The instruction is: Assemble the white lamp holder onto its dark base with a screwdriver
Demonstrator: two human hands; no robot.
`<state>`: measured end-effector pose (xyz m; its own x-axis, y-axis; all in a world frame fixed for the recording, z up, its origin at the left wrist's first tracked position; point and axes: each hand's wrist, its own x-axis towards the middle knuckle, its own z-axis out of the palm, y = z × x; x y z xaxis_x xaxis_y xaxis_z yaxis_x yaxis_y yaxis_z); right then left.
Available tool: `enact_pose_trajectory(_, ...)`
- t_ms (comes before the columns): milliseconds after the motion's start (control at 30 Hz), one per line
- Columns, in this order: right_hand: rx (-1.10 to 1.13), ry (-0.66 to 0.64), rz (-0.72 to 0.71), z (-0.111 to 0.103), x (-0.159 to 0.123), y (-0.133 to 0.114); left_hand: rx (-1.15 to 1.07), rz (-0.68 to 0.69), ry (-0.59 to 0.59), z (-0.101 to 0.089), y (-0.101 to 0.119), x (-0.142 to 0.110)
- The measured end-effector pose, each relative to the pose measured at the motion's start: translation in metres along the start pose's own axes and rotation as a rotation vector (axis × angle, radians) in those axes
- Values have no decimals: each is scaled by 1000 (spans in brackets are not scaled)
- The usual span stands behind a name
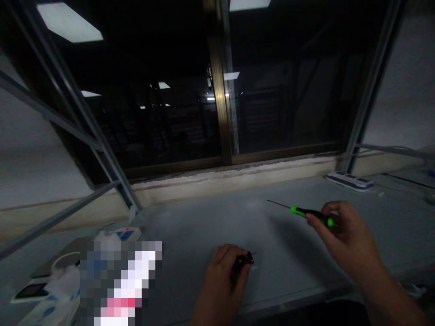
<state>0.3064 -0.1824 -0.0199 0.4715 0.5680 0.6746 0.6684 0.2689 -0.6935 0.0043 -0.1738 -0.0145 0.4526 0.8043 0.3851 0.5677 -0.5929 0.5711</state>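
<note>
My right hand (350,235) grips a screwdriver (311,215) by its black handle with bright green ends. The thin dark shaft points left and slightly up, above the table and apart from the other hand. Low over the grey table, my left hand (226,271) is closed on a small dark part (243,262) with light specks. A thin pin or wire stands out from its far end. Much of that part is hidden by my fingers, so its kind cannot be made out.
A white power strip (350,181) lies at the back right of the grey table (193,217). Digital scales (30,290) and plastic bags (64,283) crowd the left side, partly pixelated. Metal frame posts (112,163) stand before a dark window (163,131).
</note>
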Motion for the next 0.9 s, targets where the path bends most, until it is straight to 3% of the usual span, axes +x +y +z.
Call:
enact_pose_trajectory(167, -96, -142, -57, 7, -26, 26, -52, -2, 74, 1, -2, -1)
enact_pose_trajectory(367, -123, -296, -98, 29, -48, 47, -149, -108, 203, 10, -21, -3)
enact_pose_trajectory(500, -121, -326, -109, 33, -56, 49, -169, -155, 214, 10, -22, -1)
enact_pose_trajectory(667, -176, -336, -108, 31, -55, 50, -84, 7, 122, 4, -10, 1)
enact_pose_trajectory(900, -295, -347, -67, 30, -55, 54, 0, -32, 268, 8, -21, 5)
